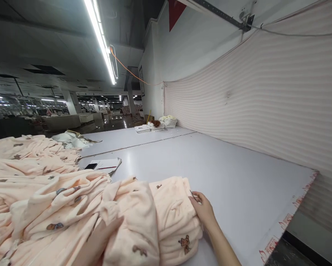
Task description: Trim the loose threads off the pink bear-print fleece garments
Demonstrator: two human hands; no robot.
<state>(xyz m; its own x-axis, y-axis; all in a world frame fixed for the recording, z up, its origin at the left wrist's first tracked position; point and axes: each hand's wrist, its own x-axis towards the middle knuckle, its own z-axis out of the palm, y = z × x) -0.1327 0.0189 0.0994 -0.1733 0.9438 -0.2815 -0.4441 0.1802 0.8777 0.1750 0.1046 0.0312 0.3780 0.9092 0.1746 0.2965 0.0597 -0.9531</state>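
Right hand flat against end of folded peach fleece stack, fingers closed on small thin tool, type unclear. Left hand half buried under fleece folds, grip hidden. Stack on white table, near edge. Notebook beyond.

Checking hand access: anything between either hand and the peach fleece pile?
Nothing visible. The right hand already rests against the edge of the folded peach fleece, a thin dark tool in its fingers. The left hand is partly buried under the same fabric.
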